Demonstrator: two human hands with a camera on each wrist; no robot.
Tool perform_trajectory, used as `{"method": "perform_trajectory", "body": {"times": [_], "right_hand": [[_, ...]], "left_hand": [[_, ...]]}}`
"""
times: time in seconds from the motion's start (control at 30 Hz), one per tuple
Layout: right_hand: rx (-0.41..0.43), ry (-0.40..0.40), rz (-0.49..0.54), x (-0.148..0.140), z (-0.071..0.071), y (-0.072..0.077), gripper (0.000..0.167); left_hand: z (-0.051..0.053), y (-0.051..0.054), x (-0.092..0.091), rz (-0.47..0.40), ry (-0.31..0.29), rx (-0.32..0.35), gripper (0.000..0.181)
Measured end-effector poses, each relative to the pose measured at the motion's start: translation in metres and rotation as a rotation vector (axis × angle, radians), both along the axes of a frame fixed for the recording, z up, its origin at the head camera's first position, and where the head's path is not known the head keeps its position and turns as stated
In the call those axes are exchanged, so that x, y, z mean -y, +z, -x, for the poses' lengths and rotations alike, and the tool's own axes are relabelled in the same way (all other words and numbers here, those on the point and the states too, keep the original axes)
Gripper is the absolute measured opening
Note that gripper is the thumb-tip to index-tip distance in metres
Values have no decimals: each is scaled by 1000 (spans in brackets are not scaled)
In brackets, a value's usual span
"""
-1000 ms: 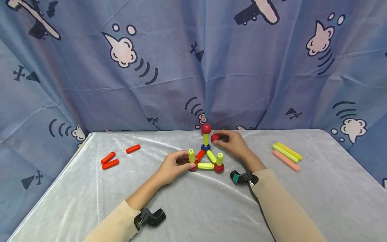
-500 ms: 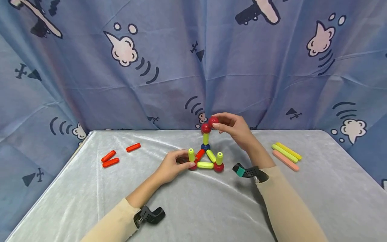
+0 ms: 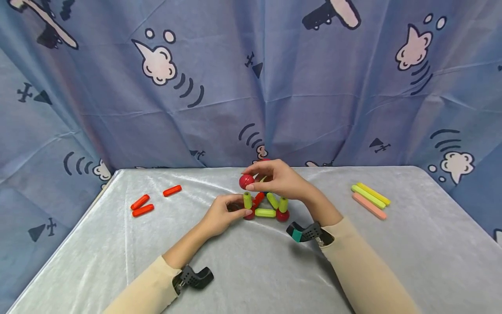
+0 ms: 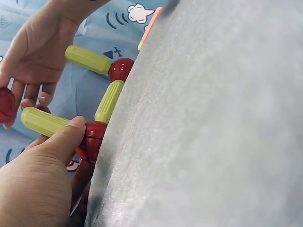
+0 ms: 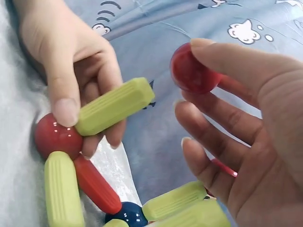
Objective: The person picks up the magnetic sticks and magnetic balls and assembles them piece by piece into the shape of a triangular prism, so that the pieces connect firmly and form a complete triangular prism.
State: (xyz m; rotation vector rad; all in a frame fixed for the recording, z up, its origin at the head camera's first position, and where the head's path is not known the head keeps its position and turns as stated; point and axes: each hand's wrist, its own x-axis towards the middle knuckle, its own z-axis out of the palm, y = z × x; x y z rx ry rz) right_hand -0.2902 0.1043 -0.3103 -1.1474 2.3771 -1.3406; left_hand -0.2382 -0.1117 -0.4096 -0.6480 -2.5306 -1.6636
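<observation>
My left hand point(image 3: 224, 218) pinches the red corner ball point(image 5: 57, 137) at the near left of a triangular frame of magnetic rods and balls. From that ball rises a yellow-green rod point(image 3: 247, 200). Just above its free end, my right hand point(image 3: 280, 179) pinches a loose red ball point(image 5: 194, 71) between thumb and fingers, apart from the rod. The near right corner has a red ball point(image 3: 283, 215) with another upright yellow-green rod point(image 3: 283, 205). At the back, a blue ball point(image 5: 127, 215) bears a yellow-green rod; my right hand largely hides this column in the head view.
Three short red rods point(image 3: 143, 210) lie on the grey cloth point(image 3: 188, 279) to the left. Yellow, yellow-green and pink long rods point(image 3: 369, 206) lie together on the right. A patterned blue curtain point(image 3: 219, 87) hangs behind the table.
My right hand carried its red ball up beside the back column's top ball, then left and down to above the left upright rod. My left hand stays on the corner ball.
</observation>
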Motion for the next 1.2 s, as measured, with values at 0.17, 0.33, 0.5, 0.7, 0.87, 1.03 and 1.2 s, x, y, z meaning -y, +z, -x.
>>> {"method": "perform_trajectory", "body": {"times": [0.17, 0.33, 0.5, 0.7, 0.87, 1.03, 1.2], "right_hand": [[-23, 41, -32, 4, -3, -3, 35], [-6, 50, -25, 2, -4, -6, 34], [-12, -148, 112, -11, 2, -5, 25], [-28, -500, 131, -36, 33, -27, 27], [-44, -466, -51, -38, 60, -47, 32], [-150, -285, -192, -29, 80, -55, 46], [-255, -193, -302, -19, 90, -56, 41]], "left_hand": [[-3, 2, 2, 2, -1, 3, 28], [-5, 3, 3, 3, -4, 0, 27], [-6, 2, 2, 0, -8, 9, 29], [-5, 1, -1, 15, 25, 32, 28], [-4, 0, -3, 19, 35, 43, 27], [-3, 0, -3, 20, 22, 41, 27], [-1, 1, 0, 17, 25, 38, 29]]}}
